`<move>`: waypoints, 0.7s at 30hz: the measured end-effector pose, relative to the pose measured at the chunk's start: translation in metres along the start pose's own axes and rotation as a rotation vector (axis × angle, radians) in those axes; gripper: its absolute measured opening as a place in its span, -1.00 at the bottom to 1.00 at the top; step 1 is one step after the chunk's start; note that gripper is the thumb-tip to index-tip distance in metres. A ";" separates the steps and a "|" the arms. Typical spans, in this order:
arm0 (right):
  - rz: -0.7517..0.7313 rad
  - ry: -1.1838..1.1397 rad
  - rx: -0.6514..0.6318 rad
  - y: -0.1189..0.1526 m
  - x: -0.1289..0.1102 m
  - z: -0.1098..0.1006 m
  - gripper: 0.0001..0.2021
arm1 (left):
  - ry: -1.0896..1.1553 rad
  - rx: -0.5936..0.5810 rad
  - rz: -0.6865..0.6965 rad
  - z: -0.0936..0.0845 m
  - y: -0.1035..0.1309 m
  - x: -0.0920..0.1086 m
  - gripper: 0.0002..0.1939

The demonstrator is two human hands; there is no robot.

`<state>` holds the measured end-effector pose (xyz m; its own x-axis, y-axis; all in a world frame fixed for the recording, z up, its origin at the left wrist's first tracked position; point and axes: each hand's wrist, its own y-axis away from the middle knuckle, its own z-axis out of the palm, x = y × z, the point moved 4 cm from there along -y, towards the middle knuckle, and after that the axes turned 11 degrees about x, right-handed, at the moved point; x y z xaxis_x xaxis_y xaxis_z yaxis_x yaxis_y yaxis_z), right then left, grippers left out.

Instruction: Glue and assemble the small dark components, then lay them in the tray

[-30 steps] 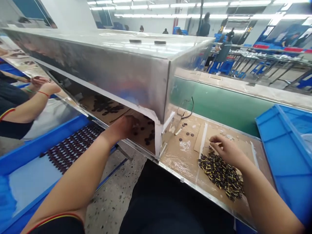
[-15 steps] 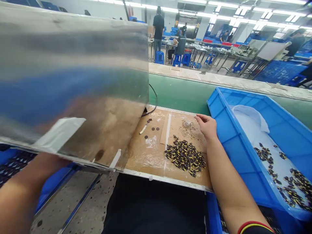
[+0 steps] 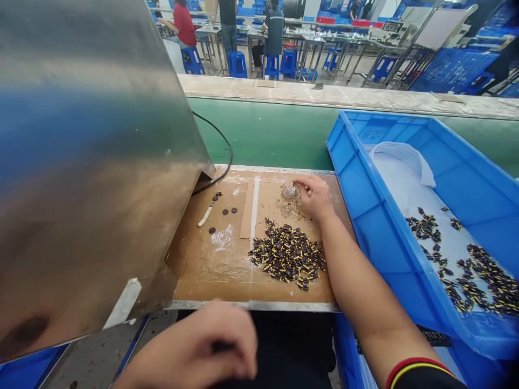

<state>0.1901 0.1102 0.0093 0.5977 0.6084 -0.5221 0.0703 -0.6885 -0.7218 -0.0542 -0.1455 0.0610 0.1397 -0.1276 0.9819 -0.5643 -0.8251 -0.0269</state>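
My right hand [image 3: 314,197] is over the far right part of the cardboard-topped table [image 3: 203,275], fingertips pinched on a tiny dark piece beside a clear round spot [image 3: 290,191]. Nearer me lies a pile of small dark and yellow pieces [image 3: 287,254]. My left hand [image 3: 219,343] is in front of the table's near edge, fingers curled and blurred; whether it holds anything is hidden. Several dark discs [image 3: 225,212] and a pale-handled tool [image 3: 206,215] lie on the left part of the table.
A large metal housing [image 3: 93,162] stands at the left, with a black cable [image 3: 230,146] behind it. The blue bin [image 3: 368,200] at the right holds more dark and yellow pieces on white sheeting. Behind runs a green belt [image 3: 267,132]. People are at far tables.
My left hand has come out from below the metal housing to the front of the table. My right hand has moved slightly nearer the clear round spot. The view has shifted right and down.
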 end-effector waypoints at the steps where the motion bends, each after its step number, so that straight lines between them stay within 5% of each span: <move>1: -0.006 -0.010 -0.006 0.000 -0.001 0.001 -0.79 | 0.039 0.038 0.026 0.003 -0.023 0.001 -0.90; 5: 0.000 -0.029 -0.008 0.001 0.001 0.003 -0.80 | 0.160 0.530 0.110 -0.009 -0.118 -0.002 -0.93; 8: 0.027 -0.040 -0.010 0.002 0.004 0.005 -0.79 | 0.326 0.763 0.137 -0.023 -0.159 -0.023 -0.86; 13: 0.048 -0.052 -0.014 0.002 0.005 0.007 -0.80 | 0.219 1.016 0.129 -0.037 -0.167 -0.062 -0.80; 21: 0.033 -0.042 -0.019 0.001 0.001 0.008 -0.80 | 0.385 1.060 0.077 -0.039 -0.164 -0.072 -0.79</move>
<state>0.1840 0.1137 0.0046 0.5662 0.6010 -0.5641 0.0669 -0.7156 -0.6953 -0.0036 0.0201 0.0017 -0.2286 -0.1712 0.9583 0.4398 -0.8964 -0.0552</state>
